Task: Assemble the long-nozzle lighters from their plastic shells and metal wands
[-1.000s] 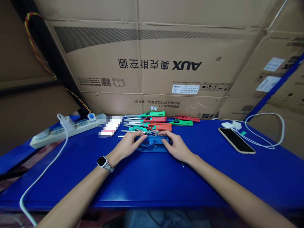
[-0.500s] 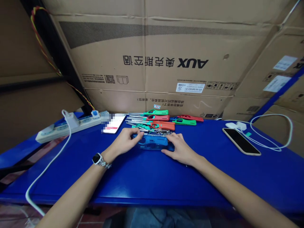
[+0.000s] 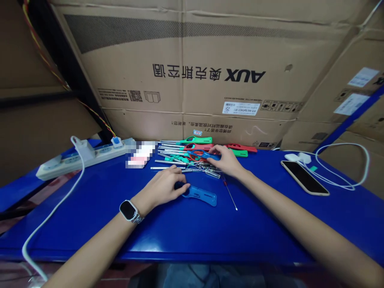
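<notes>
My left hand (image 3: pixel 164 187), with a watch on its wrist, is closed on one end of a blue plastic lighter shell (image 3: pixel 201 195) that lies flat on the blue table (image 3: pixel 192 228). My right hand (image 3: pixel 225 159) reaches back into a pile of long-nosed lighters (image 3: pixel 192 150) with green, red and blue handles and metal tubes; its fingers curl over a blue handle piece (image 3: pixel 206 155) there. A thin wire (image 3: pixel 230 195) lies on the table between the two hands.
A white power strip (image 3: pixel 81 159) with plugs and a white cable sits at the left. A phone (image 3: pixel 301 177) with a white charger cable lies at the right. Large cardboard boxes (image 3: pixel 195 76) stand close behind the table.
My left hand has drawn the blue shell toward me, away from the pile. My right hand has let go of it and moved back onto the pile of lighters.
</notes>
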Tool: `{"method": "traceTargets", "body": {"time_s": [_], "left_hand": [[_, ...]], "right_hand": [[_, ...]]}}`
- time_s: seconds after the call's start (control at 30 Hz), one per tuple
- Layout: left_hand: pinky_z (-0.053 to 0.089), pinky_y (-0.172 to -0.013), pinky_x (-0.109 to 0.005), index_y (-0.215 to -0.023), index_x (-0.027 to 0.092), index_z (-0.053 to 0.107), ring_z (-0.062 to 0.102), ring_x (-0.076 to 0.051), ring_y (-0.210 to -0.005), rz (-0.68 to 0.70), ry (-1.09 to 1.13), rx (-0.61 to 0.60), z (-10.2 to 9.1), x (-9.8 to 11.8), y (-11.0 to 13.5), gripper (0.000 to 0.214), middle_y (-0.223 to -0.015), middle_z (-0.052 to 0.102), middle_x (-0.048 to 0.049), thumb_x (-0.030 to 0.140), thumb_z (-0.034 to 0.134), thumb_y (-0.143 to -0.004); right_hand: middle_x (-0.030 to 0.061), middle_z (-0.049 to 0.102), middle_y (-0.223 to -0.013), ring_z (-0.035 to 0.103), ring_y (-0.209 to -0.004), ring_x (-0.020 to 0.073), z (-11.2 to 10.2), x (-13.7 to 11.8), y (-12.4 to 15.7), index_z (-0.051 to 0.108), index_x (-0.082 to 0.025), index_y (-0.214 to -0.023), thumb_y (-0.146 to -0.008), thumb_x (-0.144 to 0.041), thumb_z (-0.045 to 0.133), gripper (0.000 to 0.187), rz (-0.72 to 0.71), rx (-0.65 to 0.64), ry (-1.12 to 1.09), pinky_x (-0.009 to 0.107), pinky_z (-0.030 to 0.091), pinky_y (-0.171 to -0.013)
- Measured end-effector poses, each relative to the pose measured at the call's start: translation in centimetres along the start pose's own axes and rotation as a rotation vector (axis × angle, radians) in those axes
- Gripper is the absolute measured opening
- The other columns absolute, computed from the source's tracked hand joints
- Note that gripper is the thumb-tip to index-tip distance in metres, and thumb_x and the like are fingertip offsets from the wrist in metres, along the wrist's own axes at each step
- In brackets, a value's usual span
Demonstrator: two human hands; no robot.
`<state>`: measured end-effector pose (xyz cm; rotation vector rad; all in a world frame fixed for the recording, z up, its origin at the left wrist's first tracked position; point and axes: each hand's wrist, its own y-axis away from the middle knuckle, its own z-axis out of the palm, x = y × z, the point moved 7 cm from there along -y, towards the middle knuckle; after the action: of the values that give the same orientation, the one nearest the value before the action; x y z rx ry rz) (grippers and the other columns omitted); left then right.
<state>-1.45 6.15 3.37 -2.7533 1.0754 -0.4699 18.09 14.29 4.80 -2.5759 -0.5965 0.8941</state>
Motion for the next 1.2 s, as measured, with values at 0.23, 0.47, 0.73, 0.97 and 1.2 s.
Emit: {"method": "traceTargets", "body": {"time_s": [0.23,0.47,0.73,0.97,1.2], "left_hand": [[0.046,-0.074,-0.033,-0.084,0.020,0.067,0.055,-0.023,-0.087,-0.007,-0.029,0.045,-0.5,0.0,-0.1,0.024,-0.086,0.060,-0.0054,0.038,0.053,-0.093],[0.046,-0.082,-0.038,-0.101,0.017,0.062,0.054,-0.026,-0.097,-0.063,-0.286,0.096,-1.1,-2.2,-2.4,0.017,-0.103,0.059,-0.0101,0.023,0.049,-0.094],[0.041,-0.086,-0.041,-0.098,0.018,0.064,0.055,-0.029,-0.101,-0.058,-0.314,0.078,0.2,-3.1,-5.3,0.013,-0.103,0.062,-0.0105,0.016,0.053,-0.091],[0.040,-0.084,-0.038,-0.097,0.018,0.057,0.056,-0.026,-0.097,-0.004,-0.339,0.105,-0.3,-2.4,-4.3,0.014,-0.101,0.064,-0.0101,0.020,0.044,-0.097],[0.043,-0.087,-0.039,-0.103,0.016,0.054,0.056,-0.026,-0.102,0.009,-0.300,0.179,-1.7,-1.7,-3.9,0.020,-0.112,0.062,-0.0115,0.023,0.035,-0.102]], "right_hand": [[0.0052,0.069,-0.095,0.057,-0.091,0.0249,1.3,0.5,-1.6,0.066,-0.019,-0.088,-0.077,-0.025,0.068,0.012,0.011,-0.026,0.119,0.041,0.041,-0.083],[0.0070,0.061,-0.111,0.055,-0.106,0.0273,0.5,0.3,-0.7,0.066,-0.023,-0.103,-0.077,-0.029,0.070,0.027,-0.038,0.056,0.071,0.043,0.041,-0.089],[0.0058,0.061,-0.095,0.054,-0.096,0.0258,1.3,-2.4,3.4,0.064,-0.022,-0.090,-0.080,-0.031,0.066,0.014,-0.111,-0.087,0.189,0.041,0.037,-0.085],[0.0057,0.061,-0.095,0.053,-0.097,0.0250,1.5,-2.4,4.1,0.065,-0.022,-0.088,-0.083,-0.031,0.067,0.011,-0.117,-0.127,0.252,0.041,0.034,-0.087],[0.0040,0.068,-0.091,0.057,-0.094,0.0232,0.3,-2.7,4.0,0.061,-0.020,-0.085,-0.087,-0.025,0.063,0.006,-0.138,-0.026,0.153,0.038,0.034,-0.085]]}}
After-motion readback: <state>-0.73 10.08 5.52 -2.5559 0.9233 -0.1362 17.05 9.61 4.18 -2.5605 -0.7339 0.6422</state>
